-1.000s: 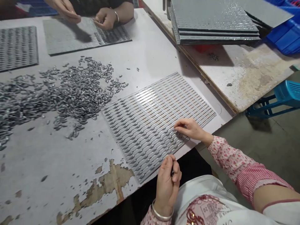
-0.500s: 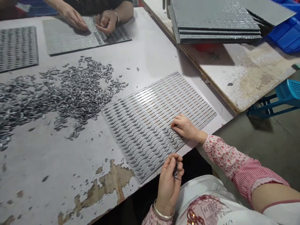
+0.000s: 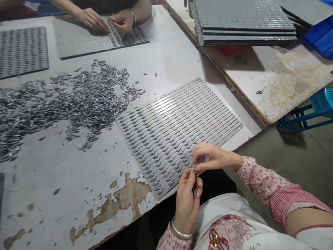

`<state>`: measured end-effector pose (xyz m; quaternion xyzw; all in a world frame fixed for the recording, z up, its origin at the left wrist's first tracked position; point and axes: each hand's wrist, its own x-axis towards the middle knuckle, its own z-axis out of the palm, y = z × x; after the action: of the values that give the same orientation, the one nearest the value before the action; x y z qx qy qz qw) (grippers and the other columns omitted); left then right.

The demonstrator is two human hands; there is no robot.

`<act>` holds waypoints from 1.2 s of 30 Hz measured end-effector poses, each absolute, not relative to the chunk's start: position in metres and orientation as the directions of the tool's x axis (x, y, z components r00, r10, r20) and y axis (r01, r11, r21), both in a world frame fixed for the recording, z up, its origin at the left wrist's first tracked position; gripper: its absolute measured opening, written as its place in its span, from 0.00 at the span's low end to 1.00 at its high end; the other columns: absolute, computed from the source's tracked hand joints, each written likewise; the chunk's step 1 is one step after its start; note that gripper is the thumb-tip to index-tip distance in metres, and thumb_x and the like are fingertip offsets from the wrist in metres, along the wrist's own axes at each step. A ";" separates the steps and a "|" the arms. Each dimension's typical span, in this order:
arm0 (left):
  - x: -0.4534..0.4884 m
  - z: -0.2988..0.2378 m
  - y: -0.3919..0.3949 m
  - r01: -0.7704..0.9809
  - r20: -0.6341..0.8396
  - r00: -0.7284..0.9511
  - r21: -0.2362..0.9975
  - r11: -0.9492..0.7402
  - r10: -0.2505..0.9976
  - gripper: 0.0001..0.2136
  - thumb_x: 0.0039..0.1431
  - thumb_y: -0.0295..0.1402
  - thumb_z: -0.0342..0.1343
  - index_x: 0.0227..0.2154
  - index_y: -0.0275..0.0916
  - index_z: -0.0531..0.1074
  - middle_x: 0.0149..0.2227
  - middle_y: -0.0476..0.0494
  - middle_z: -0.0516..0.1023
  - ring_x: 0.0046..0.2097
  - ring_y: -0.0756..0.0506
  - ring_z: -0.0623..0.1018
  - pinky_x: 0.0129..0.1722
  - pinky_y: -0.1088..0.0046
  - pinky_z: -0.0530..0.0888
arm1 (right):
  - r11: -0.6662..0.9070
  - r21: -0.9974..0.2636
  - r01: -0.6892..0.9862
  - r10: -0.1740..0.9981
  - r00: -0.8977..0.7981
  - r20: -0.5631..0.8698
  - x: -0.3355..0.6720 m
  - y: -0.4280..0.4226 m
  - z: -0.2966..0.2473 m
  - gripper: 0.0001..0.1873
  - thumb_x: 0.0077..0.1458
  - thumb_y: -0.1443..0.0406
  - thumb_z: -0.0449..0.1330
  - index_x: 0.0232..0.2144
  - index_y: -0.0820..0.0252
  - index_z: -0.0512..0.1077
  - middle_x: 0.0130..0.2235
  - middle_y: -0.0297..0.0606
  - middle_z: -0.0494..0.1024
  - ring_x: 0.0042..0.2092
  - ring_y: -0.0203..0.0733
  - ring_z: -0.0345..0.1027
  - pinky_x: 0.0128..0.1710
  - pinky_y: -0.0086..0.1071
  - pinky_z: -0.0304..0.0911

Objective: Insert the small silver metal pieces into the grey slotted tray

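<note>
My left hand [image 3: 187, 194] is curled closed in front of my body, with a few small grey spindle-shaped fishing sinkers [image 3: 194, 186] showing inside its fingers. My right hand [image 3: 212, 156] meets it at the fingertips. Its thumb and forefinger come together there in a pinch; whatever lies between them is too small to make out. Beyond both hands lies a grey ridged board [image 3: 192, 114] with long parallel grooves. Sinkers sit in rows along its left and near part, while the far right grooves are bare. The near edge of the board is partly behind my hands.
A large heap of loose sinkers [image 3: 85, 100] spreads left of the board. Across the table, a co-worker's hands [image 3: 122, 22] work over another board [image 3: 78, 40]; a filled board [image 3: 22, 52] lies beside it. Stacked boards [image 3: 244, 17] stand on the side table, near a blue stool [image 3: 312, 107].
My right hand has lifted off the board and come back to my left hand's fingertips. The co-worker's hands have moved closer together over their board. The view has shifted slightly.
</note>
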<state>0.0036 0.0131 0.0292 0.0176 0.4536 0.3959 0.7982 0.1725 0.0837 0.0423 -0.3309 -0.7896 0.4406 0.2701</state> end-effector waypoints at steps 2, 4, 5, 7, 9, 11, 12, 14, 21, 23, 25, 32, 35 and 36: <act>0.004 0.028 0.013 -0.647 -0.725 0.244 0.373 0.665 0.644 0.10 0.48 0.33 0.63 0.33 0.37 0.71 0.28 0.50 0.69 0.25 0.57 0.66 0.19 0.85 0.62 | 0.392 -0.865 0.313 0.763 -0.637 0.115 0.172 0.078 0.041 0.12 0.58 0.57 0.59 0.34 0.62 0.68 0.33 0.37 0.69 0.38 0.38 0.60 0.42 0.33 0.56; 0.004 0.027 0.013 -0.678 -0.734 0.222 0.357 0.643 0.641 0.10 0.46 0.32 0.65 0.32 0.37 0.73 0.30 0.50 0.69 0.26 0.57 0.66 0.22 0.84 0.65 | 0.384 -0.864 0.326 0.770 -0.630 0.104 0.172 0.075 0.037 0.13 0.57 0.57 0.60 0.35 0.62 0.68 0.34 0.38 0.69 0.39 0.38 0.60 0.42 0.33 0.57; 0.004 0.027 0.013 -0.691 -0.734 0.217 0.350 0.633 0.643 0.10 0.45 0.31 0.65 0.32 0.37 0.73 0.30 0.50 0.69 0.26 0.57 0.66 0.22 0.84 0.66 | 0.377 -0.869 0.320 0.775 -0.623 0.106 0.171 0.074 0.035 0.14 0.56 0.56 0.61 0.35 0.62 0.68 0.34 0.38 0.69 0.39 0.39 0.60 0.42 0.33 0.57; 0.003 0.026 0.014 -0.711 -0.729 0.227 0.329 0.622 0.646 0.10 0.44 0.31 0.66 0.31 0.38 0.73 0.28 0.51 0.69 0.25 0.57 0.65 0.21 0.84 0.65 | 0.349 -0.893 0.283 0.785 -0.608 0.114 0.168 0.071 0.031 0.12 0.56 0.57 0.60 0.34 0.62 0.69 0.34 0.38 0.69 0.38 0.39 0.61 0.42 0.34 0.58; 0.002 0.026 0.015 -0.732 -0.721 0.232 0.313 0.605 0.654 0.09 0.45 0.30 0.65 0.30 0.38 0.73 0.26 0.53 0.68 0.24 0.58 0.64 0.20 0.85 0.64 | 0.305 -0.926 0.220 0.800 -0.587 0.125 0.164 0.068 0.028 0.11 0.57 0.58 0.60 0.34 0.61 0.70 0.34 0.38 0.70 0.38 0.38 0.62 0.42 0.34 0.59; 0.002 0.028 0.016 -0.748 -0.720 0.221 0.307 0.588 0.658 0.07 0.46 0.29 0.65 0.30 0.38 0.74 0.26 0.53 0.68 0.24 0.58 0.66 0.21 0.85 0.66 | 0.241 -0.960 0.143 0.827 -0.549 0.125 0.160 0.066 0.027 0.11 0.58 0.59 0.59 0.33 0.62 0.70 0.34 0.39 0.71 0.38 0.38 0.64 0.42 0.34 0.61; 0.002 0.029 0.017 -0.751 -0.722 0.215 0.308 0.584 0.658 0.07 0.47 0.28 0.63 0.31 0.38 0.74 0.28 0.52 0.70 0.26 0.57 0.69 0.24 0.84 0.69 | 0.190 -0.977 0.097 0.843 -0.526 0.112 0.159 0.065 0.027 0.11 0.57 0.58 0.59 0.33 0.62 0.70 0.35 0.39 0.71 0.38 0.38 0.65 0.41 0.34 0.62; 0.001 0.033 0.018 -0.744 -0.731 0.218 0.304 0.595 0.646 0.08 0.51 0.27 0.60 0.36 0.37 0.74 0.36 0.46 0.74 0.35 0.53 0.74 0.34 0.80 0.74 | 0.047 -0.999 -0.015 0.887 -0.460 0.049 0.158 0.068 0.027 0.12 0.57 0.58 0.59 0.34 0.63 0.69 0.38 0.41 0.72 0.38 0.38 0.67 0.38 0.33 0.65; -0.004 0.039 0.019 -0.678 -0.764 0.347 0.197 0.708 0.545 0.07 0.56 0.27 0.55 0.39 0.36 0.72 0.31 0.46 0.73 0.24 0.58 0.68 0.22 0.86 0.69 | -0.066 -0.998 -0.002 0.986 -0.154 -0.065 0.177 0.108 0.022 0.09 0.54 0.62 0.60 0.32 0.62 0.66 0.33 0.38 0.75 0.35 0.38 0.69 0.34 0.29 0.65; -0.004 0.037 0.019 -0.696 -0.745 0.364 0.181 0.695 0.559 0.05 0.56 0.30 0.55 0.35 0.36 0.72 0.26 0.50 0.68 0.21 0.59 0.63 0.19 0.86 0.65 | 0.008 -0.976 0.217 0.983 -0.180 -0.032 0.184 0.119 0.020 0.06 0.56 0.63 0.58 0.32 0.62 0.68 0.31 0.36 0.74 0.32 0.36 0.68 0.32 0.28 0.63; -0.003 0.036 0.018 -0.704 -0.738 0.359 0.189 0.685 0.572 0.07 0.56 0.31 0.56 0.37 0.35 0.72 0.28 0.49 0.68 0.24 0.57 0.65 0.21 0.83 0.66 | 0.159 -0.881 0.445 0.966 -0.255 0.046 0.187 0.126 0.019 0.05 0.57 0.66 0.56 0.33 0.62 0.71 0.31 0.36 0.74 0.33 0.37 0.67 0.34 0.30 0.61; -0.003 0.034 0.017 -0.672 -0.724 0.371 0.223 0.706 0.582 0.07 0.55 0.27 0.56 0.38 0.36 0.71 0.30 0.46 0.69 0.24 0.56 0.63 0.22 0.82 0.64 | 0.336 -0.615 0.713 0.928 -0.362 0.087 0.183 0.136 0.012 0.03 0.57 0.70 0.58 0.30 0.62 0.70 0.30 0.34 0.73 0.34 0.37 0.63 0.37 0.29 0.56; -0.003 0.031 0.016 -0.667 -0.726 0.384 0.209 0.715 0.570 0.04 0.53 0.27 0.57 0.33 0.36 0.70 0.31 0.46 0.70 0.25 0.56 0.65 0.22 0.82 0.64 | 0.384 -0.570 0.726 0.909 -0.404 0.099 0.182 0.139 0.006 0.04 0.58 0.69 0.57 0.30 0.61 0.69 0.31 0.35 0.72 0.36 0.38 0.62 0.39 0.30 0.56; -0.003 0.030 0.016 -0.665 -0.727 0.383 0.211 0.716 0.570 0.04 0.53 0.27 0.58 0.32 0.36 0.70 0.32 0.46 0.71 0.26 0.56 0.66 0.23 0.82 0.65 | 0.394 -0.557 0.731 0.906 -0.409 0.103 0.182 0.139 0.004 0.04 0.58 0.69 0.57 0.30 0.61 0.69 0.31 0.35 0.72 0.37 0.39 0.62 0.39 0.30 0.55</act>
<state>-0.0025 0.0158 0.0303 -0.0575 0.4121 0.3721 0.8297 0.1822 0.1394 0.0039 -0.5051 -0.8104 0.2191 0.2003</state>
